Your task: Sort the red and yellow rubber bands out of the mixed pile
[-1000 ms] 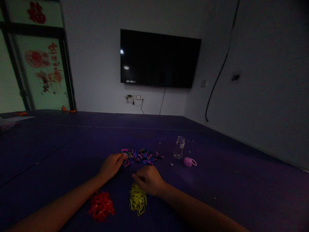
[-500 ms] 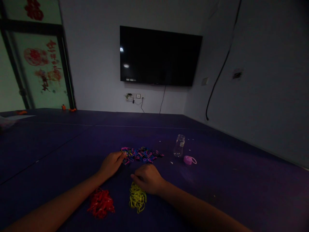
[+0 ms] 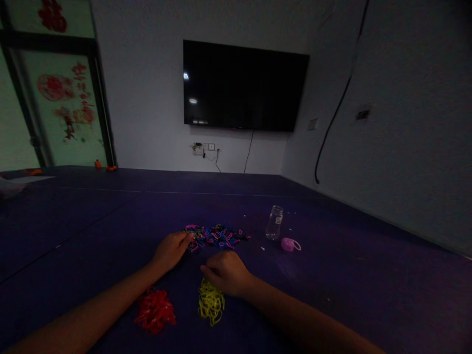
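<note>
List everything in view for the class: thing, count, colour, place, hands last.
Mixed bands: one pile, multicoloured, centre
Red bands: one pile, red, near left
Yellow bands: one pile, yellow, near centre
Bottle: one, clear, right of mixed bands
Lid: one, pink, beside bottle
Scraps: several, white, scattered
Surface: one, purple, beneath these
Screen: one, black, far wall
Sockets: several, white, below screen
Cables: several, dark, below screen, right wall
Wall plate: one, pale, right wall
Door: one, pale green, left
Orange items: three, orange, near door
Pale item: one, whitish, left edge
Left hand: one, bare, at mixed bands
Right hand: one, bare, by yellow bands
</note>
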Available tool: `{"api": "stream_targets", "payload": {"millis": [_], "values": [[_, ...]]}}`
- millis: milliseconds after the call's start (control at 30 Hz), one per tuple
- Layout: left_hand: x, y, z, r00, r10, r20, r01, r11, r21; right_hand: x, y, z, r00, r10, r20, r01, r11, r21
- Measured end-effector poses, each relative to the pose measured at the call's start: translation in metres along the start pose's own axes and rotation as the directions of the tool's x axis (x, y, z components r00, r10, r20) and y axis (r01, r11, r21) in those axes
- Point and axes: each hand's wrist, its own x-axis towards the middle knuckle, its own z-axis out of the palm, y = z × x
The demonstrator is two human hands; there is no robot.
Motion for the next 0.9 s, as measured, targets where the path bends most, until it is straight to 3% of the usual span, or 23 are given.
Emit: {"api": "stream_targets", "payload": {"millis": [900], "values": [[0.0002, -0.0002, 0.0, 1.0, 0.022, 0.01, -0.022, 0.999, 0.024, -0.0002, 0.0001, -0.0003, 1.0, -0.009, -0.01, 0.009, 1.0, 0.0]]}}
